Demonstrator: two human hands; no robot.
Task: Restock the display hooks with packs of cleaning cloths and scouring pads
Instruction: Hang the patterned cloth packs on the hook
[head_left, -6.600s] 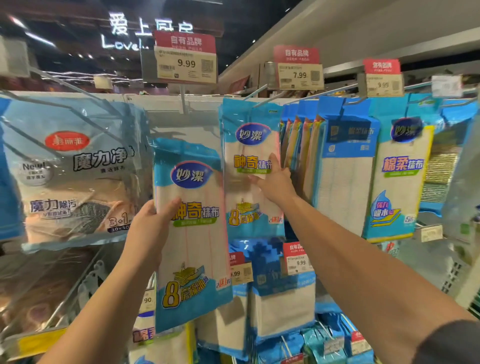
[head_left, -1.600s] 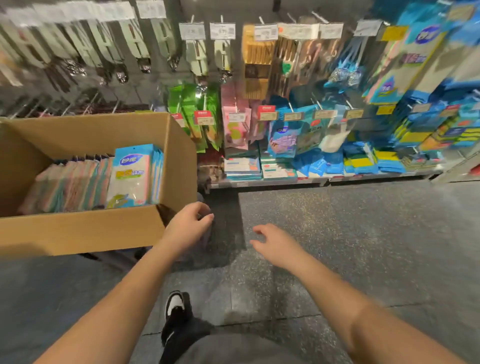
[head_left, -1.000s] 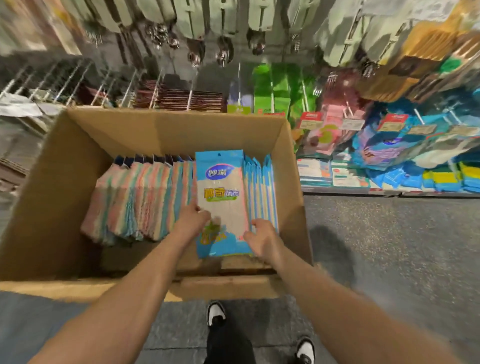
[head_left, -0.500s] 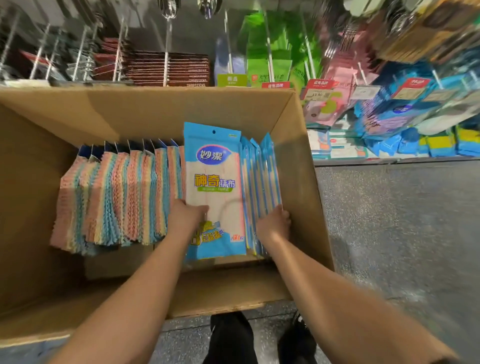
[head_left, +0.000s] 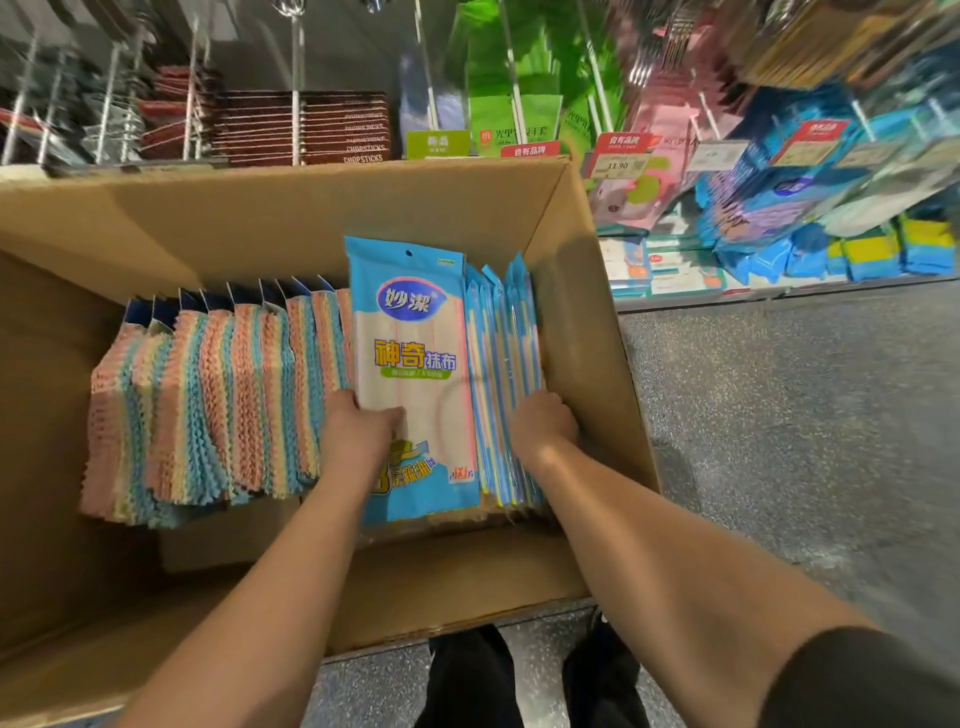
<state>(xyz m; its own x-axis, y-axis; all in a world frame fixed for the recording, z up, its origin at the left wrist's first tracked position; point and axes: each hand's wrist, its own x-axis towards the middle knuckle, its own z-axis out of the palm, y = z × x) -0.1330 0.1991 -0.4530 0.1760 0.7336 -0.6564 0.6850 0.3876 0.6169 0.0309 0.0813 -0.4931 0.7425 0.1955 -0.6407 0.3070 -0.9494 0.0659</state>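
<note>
Now that I've turned from the hooks to the box (head_left: 582, 249), my left hand (head_left: 358, 431) pinches the front pack (head_left: 415, 364), thumb across its face, and my right hand (head_left: 543, 423) curls round the packs behind; lifting them out for restocking comes next.

Speckled grey floor (head_left: 779, 415) runs beneath a low display shelf (head_left: 769, 293).

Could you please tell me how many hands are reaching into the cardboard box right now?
2: the left hand grips the front blue cloth pack; the right hand holds the packs behind it.
</note>
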